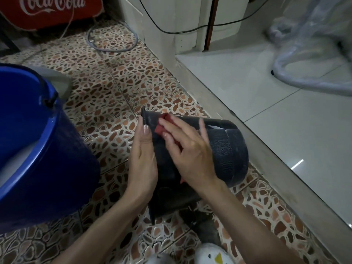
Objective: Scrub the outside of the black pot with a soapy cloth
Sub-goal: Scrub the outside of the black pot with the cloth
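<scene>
- My left hand steadies the black pot, which lies on its side just above the pebble-patterned floor tiles; the fingers are held together, flat along the wall near the flared rim, thumb up at the rim edge.
- My right hand presses a red cloth against the upper outside wall of the pot; the fingers are slightly spread over the cloth, fingertips toward the rim.
- The pot's rim points left and toward me, its closed base right and away; whether its lower side touches the tiles I cannot tell.
- Left edge: a blue bucket stands just beside my left forearm, leaving a narrow strip of tile between.
- Right edge: a raised grey step runs diagonally close behind the pot's base, with pale glossy tiles above it.
- Open floor lies beyond the pot, toward a coiled hose and a red Coca-Cola box.
- A black cable hangs across the white wall; clear plastic wrapping sits far right.
- A slipper with a bird face shows at the bottom edge.
</scene>
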Motion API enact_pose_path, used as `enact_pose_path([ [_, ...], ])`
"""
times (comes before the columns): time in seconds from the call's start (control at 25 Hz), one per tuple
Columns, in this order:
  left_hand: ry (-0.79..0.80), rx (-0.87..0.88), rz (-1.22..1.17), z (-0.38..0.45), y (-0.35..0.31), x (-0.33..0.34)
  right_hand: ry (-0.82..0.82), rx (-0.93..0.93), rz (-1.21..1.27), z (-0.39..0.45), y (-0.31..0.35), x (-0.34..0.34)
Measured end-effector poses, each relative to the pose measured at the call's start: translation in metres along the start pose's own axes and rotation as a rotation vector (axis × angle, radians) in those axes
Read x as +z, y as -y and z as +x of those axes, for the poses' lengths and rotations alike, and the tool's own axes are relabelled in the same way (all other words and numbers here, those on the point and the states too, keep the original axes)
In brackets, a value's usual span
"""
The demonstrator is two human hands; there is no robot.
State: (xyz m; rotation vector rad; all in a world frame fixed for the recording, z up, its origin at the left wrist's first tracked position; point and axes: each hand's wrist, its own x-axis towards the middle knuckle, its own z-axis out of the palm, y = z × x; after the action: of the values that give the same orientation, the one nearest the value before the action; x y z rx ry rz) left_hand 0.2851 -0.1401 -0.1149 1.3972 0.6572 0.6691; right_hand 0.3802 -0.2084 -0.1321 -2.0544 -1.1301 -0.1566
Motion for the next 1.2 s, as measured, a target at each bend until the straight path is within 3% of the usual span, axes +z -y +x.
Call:
enact_pose_path([
  [0.28,-0.068,0.016,0.038,-0.011,0.004,0.003,-0.113,0.457,-0.059,-0.013,-0.1,-0.048],
  [0.36,-0.079,0.05,0.035,-0.01,0.002,0.001,-0.226,0.55,0.007,-0.016,-0.11,-0.062],
  [0.48,-0.051,0.12,0.082,-0.015,-0.001,0.002,-0.382,0.414,0.171,-0.022,-0.066,-0.061],
  [0.6,-0.019,0.172,0.081,-0.021,0.0,0.003,-0.2,0.029,0.167,-0.029,0.005,-0.025],
  [0.68,-0.028,0.175,0.112,-0.026,0.009,0.004,-0.09,-0.017,0.152,-0.024,0.022,-0.004],
  [0.92,-0.033,0.152,0.219,-0.043,0.02,-0.002,-0.003,0.155,-0.085,0.01,-0.009,-0.009],
  [1.2,-0.035,0.069,0.15,-0.058,0.016,-0.004,-0.116,0.584,-0.099,-0.02,-0.097,-0.063],
])
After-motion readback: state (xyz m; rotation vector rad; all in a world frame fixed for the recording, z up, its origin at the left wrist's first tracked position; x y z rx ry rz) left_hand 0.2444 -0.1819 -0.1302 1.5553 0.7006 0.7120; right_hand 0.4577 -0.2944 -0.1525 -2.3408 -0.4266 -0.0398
